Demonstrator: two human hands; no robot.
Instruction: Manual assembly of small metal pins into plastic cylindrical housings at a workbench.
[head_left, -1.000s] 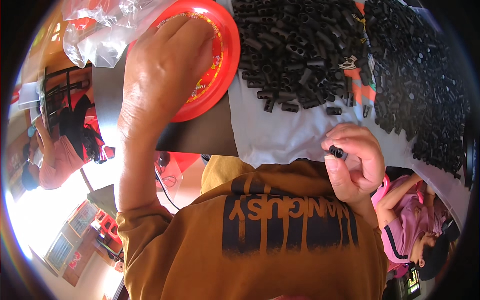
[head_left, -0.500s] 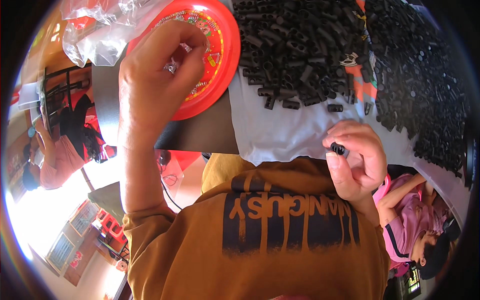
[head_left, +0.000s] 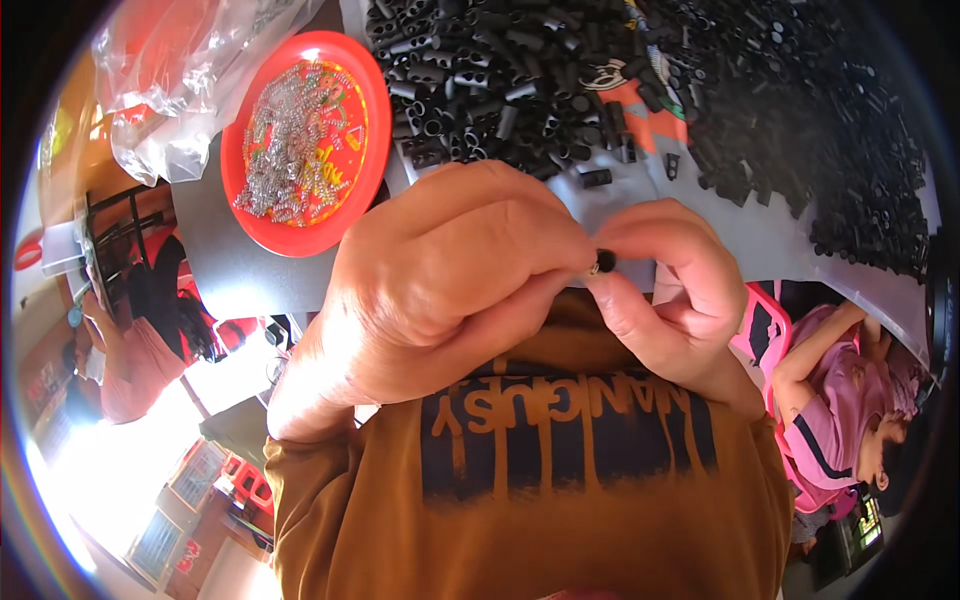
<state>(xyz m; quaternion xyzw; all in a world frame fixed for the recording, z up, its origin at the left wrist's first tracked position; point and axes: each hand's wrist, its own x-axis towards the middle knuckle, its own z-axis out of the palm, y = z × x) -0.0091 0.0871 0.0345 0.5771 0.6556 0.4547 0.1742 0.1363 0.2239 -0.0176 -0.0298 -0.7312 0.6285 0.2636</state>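
Note:
In front of my chest, my left hand (head_left: 450, 275) and my right hand (head_left: 680, 285) meet at the fingertips. Between the thumb and forefinger of my right hand is a small black plastic tube (head_left: 605, 261), its end turned toward my left hand. My left fingers are pinched at that end on a tiny shiny metal spring (head_left: 595, 268), mostly hidden by the fingertips. Whether the spring sits inside the tube cannot be made out. Behind my left hand, a red plate (head_left: 378, 130) carries a heap of small silver springs (head_left: 285, 145).
Many black tubes (head_left: 500, 80) lie piled on a pale cloth (head_left: 765, 235), with more small black parts (head_left: 800, 120) at the far right. Clear plastic bags (head_left: 170, 110) are at the far left. A person in pink (head_left: 850, 390) sits at right; another person (head_left: 140, 350) is at left.
My left hand has come from the plate of springs across to my right hand. The right hand has shifted slightly left with the black tube, and the view has moved a little.

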